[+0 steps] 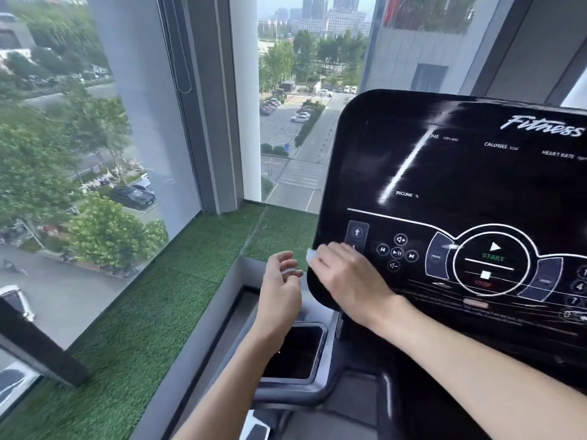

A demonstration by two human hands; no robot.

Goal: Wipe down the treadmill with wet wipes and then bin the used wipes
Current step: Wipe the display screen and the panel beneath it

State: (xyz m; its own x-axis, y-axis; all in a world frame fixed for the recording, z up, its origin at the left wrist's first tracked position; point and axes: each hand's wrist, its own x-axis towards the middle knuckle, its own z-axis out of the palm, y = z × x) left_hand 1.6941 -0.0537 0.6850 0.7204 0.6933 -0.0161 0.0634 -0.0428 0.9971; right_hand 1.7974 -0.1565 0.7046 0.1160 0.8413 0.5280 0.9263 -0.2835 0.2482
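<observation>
The treadmill's glossy black console (470, 185) fills the right half of the head view, with white button markings and a round START/STOP dial. My right hand (346, 277) lies on the console's lower left corner, next to the arrow and media buttons, pressing a white wet wipe (310, 256) against it; only a small corner of the wipe shows past my fingers. My left hand (281, 281) hovers just left of the console edge, fingers loosely curled and holding nothing.
Below my hands sits a dark rectangular cup holder (295, 352) in the grey treadmill frame (286, 398). A strip of green artificial turf (152, 312) runs along floor-to-ceiling windows (63, 154) on the left. No bin is in view.
</observation>
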